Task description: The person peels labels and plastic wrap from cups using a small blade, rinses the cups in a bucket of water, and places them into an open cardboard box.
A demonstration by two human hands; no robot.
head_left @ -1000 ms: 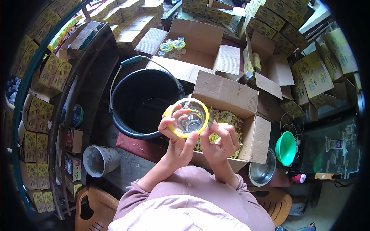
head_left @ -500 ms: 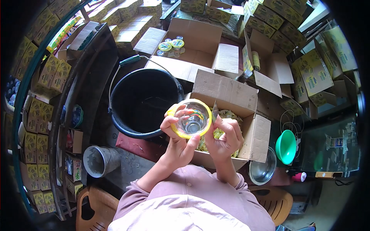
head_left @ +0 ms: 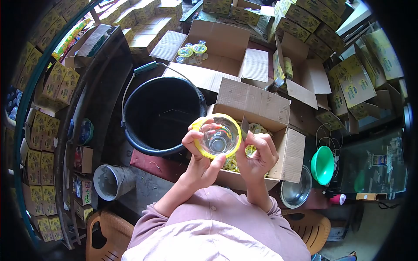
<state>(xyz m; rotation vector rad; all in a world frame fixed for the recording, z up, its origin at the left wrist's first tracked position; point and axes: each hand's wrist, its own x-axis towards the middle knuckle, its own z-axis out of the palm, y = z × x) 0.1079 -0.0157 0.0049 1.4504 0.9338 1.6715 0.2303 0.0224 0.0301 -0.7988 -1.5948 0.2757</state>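
My left hand (head_left: pixel 199 169) grips a clear plastic cup (head_left: pixel 217 142) with a yellow rim, its round mouth turned up toward me. Thumb and fingers wrap round its left and lower side. Between the thumb and fingers of my right hand (head_left: pixel 257 160) is a thin flat blade (head_left: pixel 245 127), held upright close to the right side of the yellow rim. Beneath both hands stands an open cardboard box (head_left: pixel 292 152) with yellow ring-shaped strips (head_left: pixel 230 164) inside, partly hidden by the hands and cup.
A large black bucket (head_left: pixel 146 149) stands left of the cup, with a grey bucket (head_left: pixel 114 182) lower left. Behind is an open carton (head_left: pixel 220 37) with several lidded cups (head_left: pixel 186 52). At right are a green bowl (head_left: pixel 322 166) and a metal bowl (head_left: pixel 296 189).
The cup and left hand have shifted slightly right and down. My right hand has moved a little right with the blade, leaving it slightly lower and beside the rim.
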